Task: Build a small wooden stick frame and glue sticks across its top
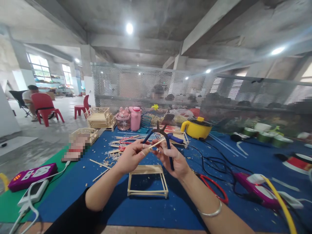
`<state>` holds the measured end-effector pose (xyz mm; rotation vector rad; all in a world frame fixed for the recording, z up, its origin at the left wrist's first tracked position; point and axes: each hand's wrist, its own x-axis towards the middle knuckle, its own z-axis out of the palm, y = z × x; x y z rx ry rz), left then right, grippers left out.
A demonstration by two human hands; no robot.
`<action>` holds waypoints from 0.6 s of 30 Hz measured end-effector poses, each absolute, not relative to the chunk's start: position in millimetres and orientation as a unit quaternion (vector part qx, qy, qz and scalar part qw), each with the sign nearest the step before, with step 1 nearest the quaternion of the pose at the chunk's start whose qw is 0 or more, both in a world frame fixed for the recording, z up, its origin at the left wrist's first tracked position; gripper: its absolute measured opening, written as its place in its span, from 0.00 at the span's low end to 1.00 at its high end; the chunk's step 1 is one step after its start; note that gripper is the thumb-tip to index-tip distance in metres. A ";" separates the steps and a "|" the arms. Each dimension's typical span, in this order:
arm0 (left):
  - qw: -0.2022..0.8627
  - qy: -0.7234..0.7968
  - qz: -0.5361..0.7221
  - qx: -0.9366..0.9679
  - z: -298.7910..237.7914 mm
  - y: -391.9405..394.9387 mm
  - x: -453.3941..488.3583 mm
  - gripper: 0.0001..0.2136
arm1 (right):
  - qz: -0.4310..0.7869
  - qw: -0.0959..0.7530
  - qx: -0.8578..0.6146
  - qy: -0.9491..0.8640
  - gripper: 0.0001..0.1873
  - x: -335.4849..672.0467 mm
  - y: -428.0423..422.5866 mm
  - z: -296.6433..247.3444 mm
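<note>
My left hand is closed on a thin wooden stick, which slants up to the right between my hands. A pair of pliers with dark blue handles is in my right hand; its jaws point up and stand apart. The stick passes near the pliers' handles, and some right fingertips are hidden behind it. Below my hands a small rectangular frame of wooden sticks stands on the blue mat, touched by neither hand.
Loose sticks and shavings lie to the left. Stick-built frames, a pink bottle and a yellow electric pot stand at the back. Red-handled scissors, black cables and a purple power strip lie to the right.
</note>
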<state>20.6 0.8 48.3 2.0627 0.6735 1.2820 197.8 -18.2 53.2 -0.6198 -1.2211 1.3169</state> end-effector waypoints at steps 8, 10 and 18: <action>0.361 0.244 0.475 0.765 52.5 -11.6 32.6 0.14 | 0.544 0.633 -0.263 -0.485 0.08 186.5 -21.9 54.2; 0.402 0.236 0.461 0.755 52.8 -16.7 37.6 0.16 | 0.540 0.631 -0.265 -0.490 0.09 181.1 -23.2 52.2; 0.469 0.233 0.430 0.735 49.1 -26.2 48.2 0.17 | 0.476 0.658 -0.319 -0.490 0.13 181.8 -16.1 36.9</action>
